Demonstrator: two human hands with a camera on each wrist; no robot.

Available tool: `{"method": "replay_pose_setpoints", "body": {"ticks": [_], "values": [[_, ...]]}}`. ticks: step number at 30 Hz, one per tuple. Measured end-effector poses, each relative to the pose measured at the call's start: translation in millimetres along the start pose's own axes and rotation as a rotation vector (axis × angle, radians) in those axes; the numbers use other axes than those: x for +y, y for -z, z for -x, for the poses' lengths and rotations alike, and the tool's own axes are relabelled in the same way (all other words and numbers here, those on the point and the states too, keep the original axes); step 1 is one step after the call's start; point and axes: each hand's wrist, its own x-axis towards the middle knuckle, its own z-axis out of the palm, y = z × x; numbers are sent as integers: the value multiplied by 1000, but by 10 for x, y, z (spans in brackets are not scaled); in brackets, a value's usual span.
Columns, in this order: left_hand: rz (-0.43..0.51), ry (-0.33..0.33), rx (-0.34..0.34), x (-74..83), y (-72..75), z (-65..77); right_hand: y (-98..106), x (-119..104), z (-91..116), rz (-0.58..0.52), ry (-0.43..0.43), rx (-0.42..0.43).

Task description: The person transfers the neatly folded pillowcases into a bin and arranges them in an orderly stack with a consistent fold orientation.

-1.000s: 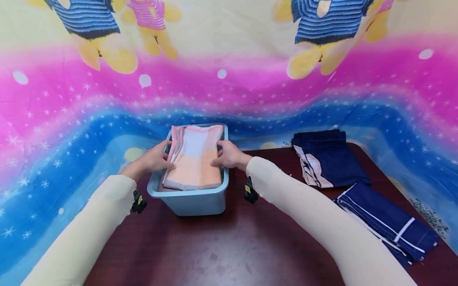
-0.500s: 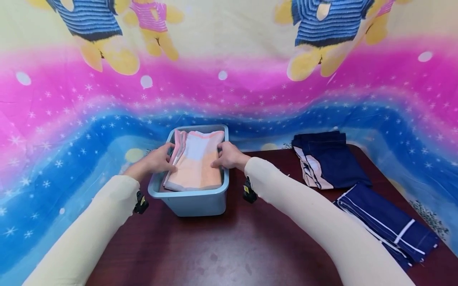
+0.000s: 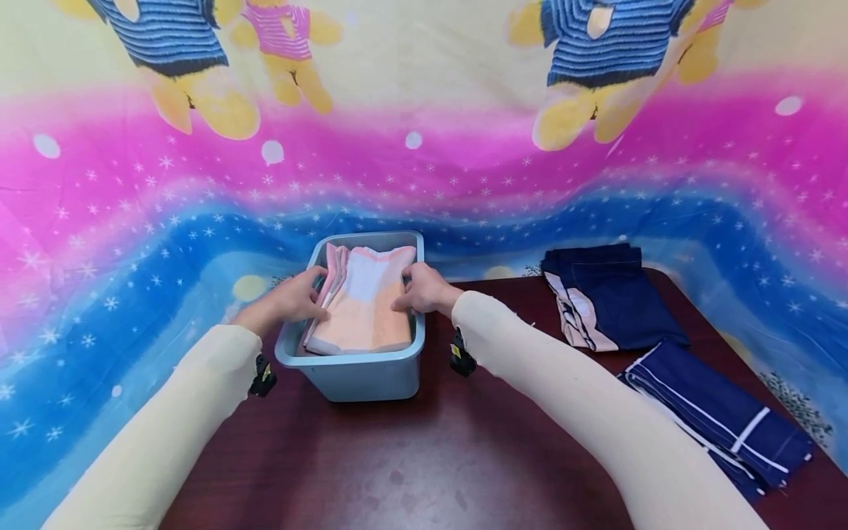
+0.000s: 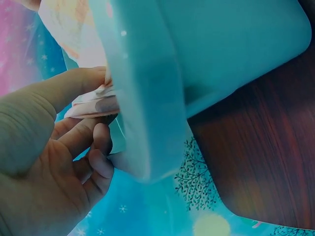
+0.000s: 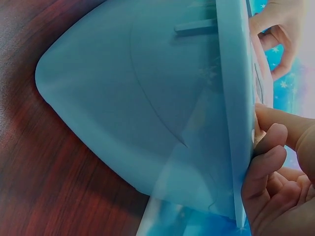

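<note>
A folded peach, white and pink cloth [image 3: 364, 316] lies inside a light blue plastic bin [image 3: 371, 381], layered edges toward the left. My left hand [image 3: 297, 296] grips its left side, thumb on top and fingers under the layers; the left wrist view shows this pinch on the folded cloth edge [image 4: 92, 106] beside the bin's rim [image 4: 147, 98]. On the opposite side my right hand [image 3: 429, 288] holds the cloth's right edge, thumb on top. In the right wrist view the right hand's fingers [image 5: 266, 164] sit right at the rim, and its grip is partly hidden behind it.
Folded dark navy clothing [image 3: 629, 298] with a pink-and-white patterned part lies at the table's right. Nearer is a folded navy garment with white stripes [image 3: 718, 412]. A printed fabric backdrop [image 3: 464, 169] hangs behind the dark red wooden table [image 3: 397, 464].
The cloth has sunk lower into the bin, its far edge dropping below the back rim. Both hands keep hold of it; the left has shifted slightly to the right.
</note>
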Motion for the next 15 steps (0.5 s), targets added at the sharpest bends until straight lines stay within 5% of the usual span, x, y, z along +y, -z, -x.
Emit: {"method": "replay_pose_setpoints", "body": {"ticks": [15], "values": [[-49, -27, -1, 6, -26, 13, 15, -1, 13, 27, 27, -6]]}}
